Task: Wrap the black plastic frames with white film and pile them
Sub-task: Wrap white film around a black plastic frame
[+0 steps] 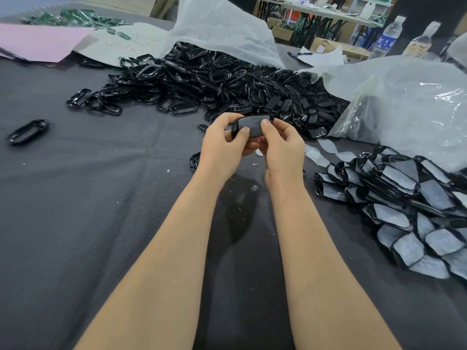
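The worktable is draped in a dark grey cloth (88,198), flecked with white crumbs and marked by a darker stain (237,205) towards the near side. At the far left lies a pink sheet (38,41) beside a white paper (118,44) scrawled in red. Behind stands a long table (328,13) on black legs, with cardboard boxes (283,31) under it. Two plastic bottles (386,37) stand at the far right. The light is soft and even.

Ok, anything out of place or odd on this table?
One black frame lies alone at far left, apart from the heap of frames. A dark patch marks the grey cloth near the middle; stain or shadow, I cannot tell.
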{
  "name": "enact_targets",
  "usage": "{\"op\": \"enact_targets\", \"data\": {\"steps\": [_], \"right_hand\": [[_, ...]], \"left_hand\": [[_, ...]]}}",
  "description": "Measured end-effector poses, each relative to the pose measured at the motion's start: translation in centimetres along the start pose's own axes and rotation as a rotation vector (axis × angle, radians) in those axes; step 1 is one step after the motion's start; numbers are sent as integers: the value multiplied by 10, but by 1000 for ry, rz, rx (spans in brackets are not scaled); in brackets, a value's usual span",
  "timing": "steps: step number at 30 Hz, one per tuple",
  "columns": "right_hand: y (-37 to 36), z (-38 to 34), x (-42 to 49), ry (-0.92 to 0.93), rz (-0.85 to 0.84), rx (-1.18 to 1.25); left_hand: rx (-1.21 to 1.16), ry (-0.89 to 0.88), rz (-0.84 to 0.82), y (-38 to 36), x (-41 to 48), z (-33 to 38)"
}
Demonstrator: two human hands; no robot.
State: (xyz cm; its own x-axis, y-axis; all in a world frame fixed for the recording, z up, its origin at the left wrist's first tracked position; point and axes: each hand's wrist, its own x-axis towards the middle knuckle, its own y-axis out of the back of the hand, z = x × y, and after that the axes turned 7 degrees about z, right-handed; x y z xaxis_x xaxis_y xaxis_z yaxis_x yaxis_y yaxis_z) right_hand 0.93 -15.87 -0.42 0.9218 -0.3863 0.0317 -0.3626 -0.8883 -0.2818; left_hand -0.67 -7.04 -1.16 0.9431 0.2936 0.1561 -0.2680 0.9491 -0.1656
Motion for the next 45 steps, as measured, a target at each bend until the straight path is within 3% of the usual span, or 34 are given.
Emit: {"op": "enact_targets", "data": {"steps": [24, 32, 37, 42, 45], "right_hand": [[2, 2, -1, 32, -132, -127], [0, 3, 2, 0, -55, -52], [4, 1, 1, 38, -120, -169], [11, 6, 6, 276, -150, -558], [9, 6, 5, 316, -121, -584]], "left_hand": [[7, 52, 30, 2, -3, 4], [-21, 87, 48, -3, -5, 5], [-20, 84, 51, -1, -3, 2], [60, 53, 69, 2, -1, -4], [108, 38, 83, 1, 0, -7]]}}
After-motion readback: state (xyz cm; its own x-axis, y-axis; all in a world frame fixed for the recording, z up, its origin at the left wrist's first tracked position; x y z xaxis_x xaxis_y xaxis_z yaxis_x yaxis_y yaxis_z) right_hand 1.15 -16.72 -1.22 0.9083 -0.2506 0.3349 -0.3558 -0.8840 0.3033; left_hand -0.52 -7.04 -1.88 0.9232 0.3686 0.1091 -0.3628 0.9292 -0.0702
